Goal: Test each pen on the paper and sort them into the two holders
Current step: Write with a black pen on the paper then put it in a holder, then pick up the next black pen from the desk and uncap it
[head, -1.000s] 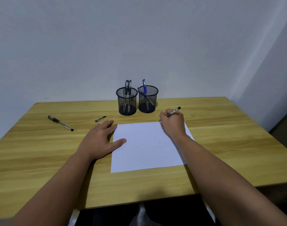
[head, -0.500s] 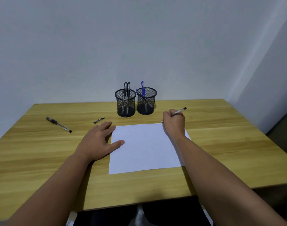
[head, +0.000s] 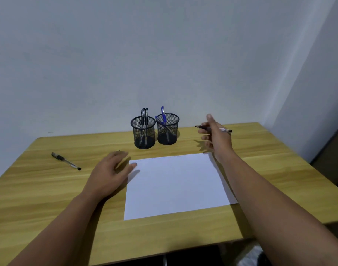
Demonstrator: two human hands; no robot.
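My right hand is raised above the table beyond the paper's far right corner and holds a dark pen level, its tip pointing left toward the holders. My left hand hovers low at the paper's far left corner, fingers loosely bent, thumb at the sheet's edge, holding nothing. The white paper lies flat between my arms. Two black mesh holders stand at the back: the left holder has two black pens, the right holder has blue pens. Another black pen lies at the left.
The wooden table ends at a white wall behind the holders, and its front edge runs below my forearms. A small dark piece peeks out just beyond my left fingertips.
My right hand has lifted off the paper with the pen, rising to the right and turning the pen level. My left hand has slid forward over the small piece by the paper's corner.
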